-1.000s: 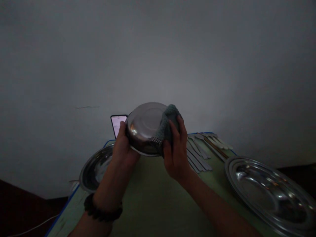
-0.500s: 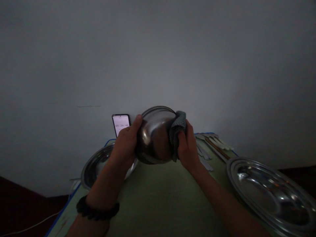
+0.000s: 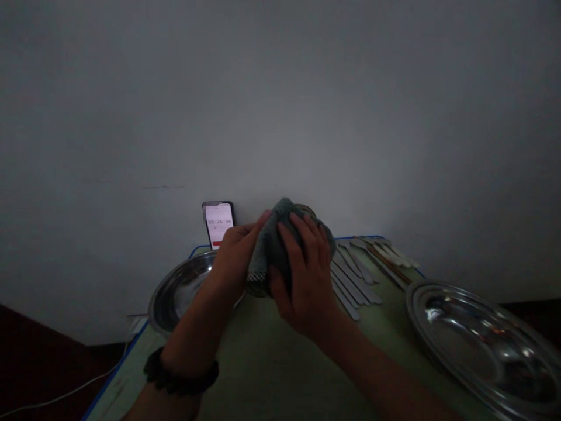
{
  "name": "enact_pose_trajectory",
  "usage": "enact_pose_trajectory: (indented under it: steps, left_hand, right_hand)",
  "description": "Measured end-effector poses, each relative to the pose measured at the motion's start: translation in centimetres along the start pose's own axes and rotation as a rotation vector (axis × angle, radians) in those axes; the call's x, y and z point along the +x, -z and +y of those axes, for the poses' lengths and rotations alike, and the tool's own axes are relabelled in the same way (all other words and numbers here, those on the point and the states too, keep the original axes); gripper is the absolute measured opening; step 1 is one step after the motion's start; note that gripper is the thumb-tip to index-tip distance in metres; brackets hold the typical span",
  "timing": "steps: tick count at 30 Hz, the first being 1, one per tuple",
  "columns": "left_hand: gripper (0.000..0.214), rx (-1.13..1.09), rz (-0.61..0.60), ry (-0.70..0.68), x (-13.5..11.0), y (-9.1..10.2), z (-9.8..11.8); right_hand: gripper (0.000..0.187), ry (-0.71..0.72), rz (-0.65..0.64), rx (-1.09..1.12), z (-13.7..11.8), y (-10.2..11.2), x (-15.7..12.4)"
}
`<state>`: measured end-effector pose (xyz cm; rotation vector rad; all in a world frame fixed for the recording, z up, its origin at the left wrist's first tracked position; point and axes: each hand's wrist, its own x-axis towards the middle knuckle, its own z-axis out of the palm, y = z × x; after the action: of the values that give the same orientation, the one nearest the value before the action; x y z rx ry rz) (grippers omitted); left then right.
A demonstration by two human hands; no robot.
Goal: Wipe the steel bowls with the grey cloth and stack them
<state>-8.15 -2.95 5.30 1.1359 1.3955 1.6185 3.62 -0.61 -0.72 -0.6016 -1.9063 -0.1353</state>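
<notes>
I see grey-green cloth (image 3: 272, 248) with black-and-white checked hem, silver bowl (image 3: 306, 209), pale green table (image 3: 272, 362) edged blue, black bead bracelet (image 3: 179, 375)

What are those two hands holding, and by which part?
A round steel bowl, almost hidden under a grey-green cloth. The left hand grips its left side; the right hand presses the cloth against it.

Your left hand (image 3: 234, 257) and right hand (image 3: 307, 278) meet above the middle of the table (image 3: 263, 362), with a cloth (image 3: 272, 248) between them, draped over a bowl (image 3: 305, 209). Behind them a phone (image 3: 219, 224) leans on the wall (image 3: 280, 105). A basin (image 3: 177, 292) lies on the table to your left. Cutlery (image 3: 353, 283) lies in a row to your right, with a tray (image 3: 482, 345) beyond it, nearer you.
</notes>
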Motion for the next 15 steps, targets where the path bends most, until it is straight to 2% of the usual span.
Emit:
enact_pose_trajectory:
  steps: [3,5,8,12,15]
  left_hand:
    - [0.038,0.028,0.139,0.070,0.1,0.2,0.4]
    - [0.039,0.066,0.181,0.087,0.3,0.3,0.5]
    - [0.039,0.077,0.129,0.068,0.4,0.4,0.4]
    - [0.041,0.143,-0.025,0.021,0.3,0.0,-0.1]
    - [0.048,0.158,0.040,0.075,0.2,-0.1,-0.3]
  right_hand:
    - [0.053,0.059,-0.027,-0.006,0.0,-0.5,-0.6]
    - [0.052,0.094,-0.041,-0.003,0.1,-0.5,-0.7]
    - [0.049,0.084,-0.033,0.017,0.5,-0.2,-0.4]
    - [0.043,-0.064,0.048,0.114,2.3,0.7,0.7]
    - [0.038,-0.170,0.116,0.244,3.9,0.7,1.0]
